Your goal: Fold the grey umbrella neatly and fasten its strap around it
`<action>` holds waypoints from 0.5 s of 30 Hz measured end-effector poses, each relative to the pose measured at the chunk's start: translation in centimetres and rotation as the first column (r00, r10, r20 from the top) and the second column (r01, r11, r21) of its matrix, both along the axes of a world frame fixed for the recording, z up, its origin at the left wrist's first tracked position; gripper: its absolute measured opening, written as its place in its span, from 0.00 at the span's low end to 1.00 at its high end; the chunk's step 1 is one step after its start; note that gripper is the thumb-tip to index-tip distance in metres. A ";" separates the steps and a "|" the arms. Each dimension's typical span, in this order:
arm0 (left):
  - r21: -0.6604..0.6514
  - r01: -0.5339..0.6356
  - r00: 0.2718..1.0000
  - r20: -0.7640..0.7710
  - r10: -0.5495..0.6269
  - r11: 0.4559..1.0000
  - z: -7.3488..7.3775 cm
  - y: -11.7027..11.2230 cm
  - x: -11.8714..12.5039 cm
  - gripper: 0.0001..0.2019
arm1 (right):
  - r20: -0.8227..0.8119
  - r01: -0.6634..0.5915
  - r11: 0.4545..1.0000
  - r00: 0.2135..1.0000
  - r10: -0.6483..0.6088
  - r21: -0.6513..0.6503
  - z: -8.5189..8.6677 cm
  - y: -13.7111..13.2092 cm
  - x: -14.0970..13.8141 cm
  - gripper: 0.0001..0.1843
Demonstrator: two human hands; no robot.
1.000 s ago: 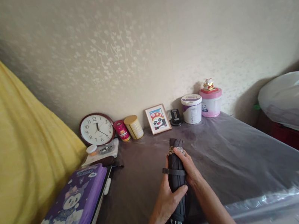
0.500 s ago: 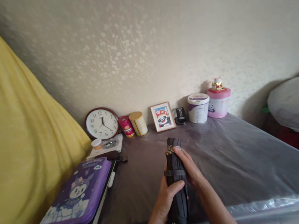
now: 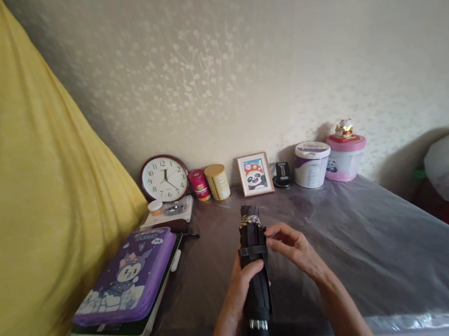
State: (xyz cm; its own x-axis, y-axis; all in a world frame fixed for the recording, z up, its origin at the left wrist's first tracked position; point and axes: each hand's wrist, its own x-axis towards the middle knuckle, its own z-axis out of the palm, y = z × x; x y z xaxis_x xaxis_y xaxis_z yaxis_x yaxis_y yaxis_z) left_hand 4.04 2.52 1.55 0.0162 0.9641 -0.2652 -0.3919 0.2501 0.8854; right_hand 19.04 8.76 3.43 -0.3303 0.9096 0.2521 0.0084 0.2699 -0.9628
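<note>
A folded black umbrella is held upright-slanting over the table's near part, its handle toward me. Around its middle runs a dark strap, and a patterned band circles it near the far end. My left hand is wrapped round the umbrella's middle, with the thumb lying across the front. My right hand is at the umbrella's right side, thumb and forefinger pinched at the edge of the fabric beside the strap. What exactly lies between those fingertips is too small to make out clearly.
Left on the plastic-covered table lies a purple cartoon case on notebooks. Along the wall stand a clock, a red can, a yellow can, a framed panda picture and two tubs. A yellow curtain hangs left.
My right hand has come off the umbrella's upper part and moved to its right edge, fingers pinched. My left hand keeps its hold. The view has shifted slightly left.
</note>
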 end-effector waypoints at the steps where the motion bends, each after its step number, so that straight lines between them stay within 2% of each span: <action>1: -0.001 0.004 1.000 0.006 -0.004 1.000 -0.1 0.1 -0.1 0.24 | 0.017 -0.050 0.998 0.999 0.049 0.025 -0.1 -0.1 -0.2 0.12; 4: -0.016 0.034 0.999 0.033 -0.034 0.999 -0.5 0.3 -0.5 0.24 | 0.066 -0.147 0.986 0.988 0.142 0.078 -0.8 -0.1 -0.7 0.10; 7: -0.009 0.070 0.995 0.077 -0.069 0.998 -0.7 0.4 -0.8 0.21 | 0.049 -0.193 0.981 0.980 0.192 0.022 -1.3 0.0 -1.0 0.10; 12: 0.024 0.092 0.964 0.247 -0.095 0.995 -0.9 0.4 -1.1 0.17 | -0.130 -0.301 0.947 0.949 0.286 -0.109 -0.7 -0.2 -1.1 0.09; 15: 0.020 0.110 0.933 0.343 -0.111 0.994 -1.0 0.4 -1.2 0.14 | -0.226 -0.264 0.953 0.947 0.227 -0.150 -0.2 -0.4 -1.1 0.08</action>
